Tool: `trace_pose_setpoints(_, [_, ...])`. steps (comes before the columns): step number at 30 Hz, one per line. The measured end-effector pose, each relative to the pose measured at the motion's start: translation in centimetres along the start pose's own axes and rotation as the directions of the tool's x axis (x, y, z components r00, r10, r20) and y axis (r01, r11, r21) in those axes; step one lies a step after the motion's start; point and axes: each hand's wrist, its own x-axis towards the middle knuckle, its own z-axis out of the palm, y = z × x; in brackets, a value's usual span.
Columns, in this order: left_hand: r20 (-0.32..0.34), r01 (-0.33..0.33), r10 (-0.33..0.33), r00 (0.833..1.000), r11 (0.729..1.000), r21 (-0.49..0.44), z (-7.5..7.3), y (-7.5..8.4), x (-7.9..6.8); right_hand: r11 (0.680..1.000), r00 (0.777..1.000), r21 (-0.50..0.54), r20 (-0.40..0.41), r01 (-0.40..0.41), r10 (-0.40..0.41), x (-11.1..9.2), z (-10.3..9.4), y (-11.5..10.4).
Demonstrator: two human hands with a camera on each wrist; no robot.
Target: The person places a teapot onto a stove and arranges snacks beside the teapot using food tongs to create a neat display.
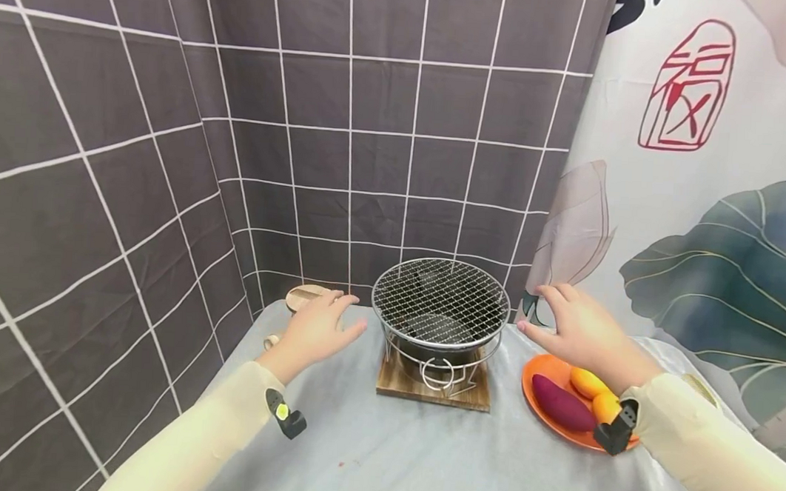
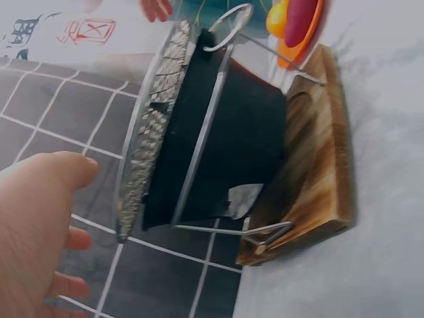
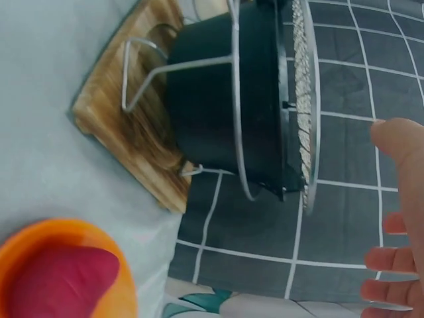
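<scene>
A small black grill pot (image 2: 232, 139) in a silver wire stand (image 1: 439, 385) sits on a square wooden board (image 1: 393, 379). Across its top lies a round wire mesh grate (image 1: 440, 300). My left hand (image 1: 318, 327) hovers to the left of the grate, fingers extended and holding nothing. On the other side my right hand (image 1: 572, 329) is raised, thumb apart from the fingers, also with nothing in it. Below the right hand and wrist is an orange plate (image 1: 538, 409) with a purple sweet potato (image 1: 561, 403) and yellow-orange fruits (image 1: 586, 382).
Behind the left hand lies a round wooden piece (image 1: 302, 296), with a small pale object (image 1: 271, 341) nearer, partly hidden by the hand. A grey cloth (image 1: 355, 451) covers the table. Dark checked curtain (image 1: 371, 163) hangs at the back and left; a printed curtain (image 1: 688, 216) hangs right.
</scene>
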Motion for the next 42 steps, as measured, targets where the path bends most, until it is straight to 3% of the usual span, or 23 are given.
trace_pose_setpoints(7, [-0.053, -0.056, 0.053, 0.997, 0.997, -0.059, 2.4, 0.4, -1.2, 0.999, 0.998, 0.021, -0.052, 0.035, -0.034, -1.2, 1.8, -0.7])
trace_pose_setpoints(13, [-0.059, -0.052, 0.047, 0.997, 0.994, -0.094, 4.5, 0.5, -2.2, 0.999, 0.996, 0.019, -0.080, 0.031, -0.029, -2.3, 3.9, -1.5])
trace_pose_setpoints(21, [-0.080, -0.107, 0.098, 0.992, 0.988, -0.108, 6.7, 0.7, -3.2, 0.999, 0.993, 0.020, -0.114, 0.037, -0.034, -3.3, 6.4, -2.2])
trace_pose_setpoints(26, [-0.092, -0.104, 0.095, 0.991, 0.989, -0.104, 7.7, 0.6, -3.6, 0.999, 0.989, 0.048, -0.147, 0.020, -0.012, -3.9, 7.8, -2.9])
trace_pose_setpoints(32, [-0.098, -0.086, 0.074, 0.992, 0.989, -0.123, 8.8, 0.6, -4.3, 0.995, 0.975, 0.065, -0.214, 0.069, -0.054, -4.6, 9.8, -3.7])
trace_pose_setpoints(42, [-0.083, -0.105, 0.094, 0.992, 0.983, -0.152, 10.7, 1.2, -5.1, 0.991, 0.985, 0.127, -0.174, 0.042, -0.019, -5.6, 12.8, -5.2])
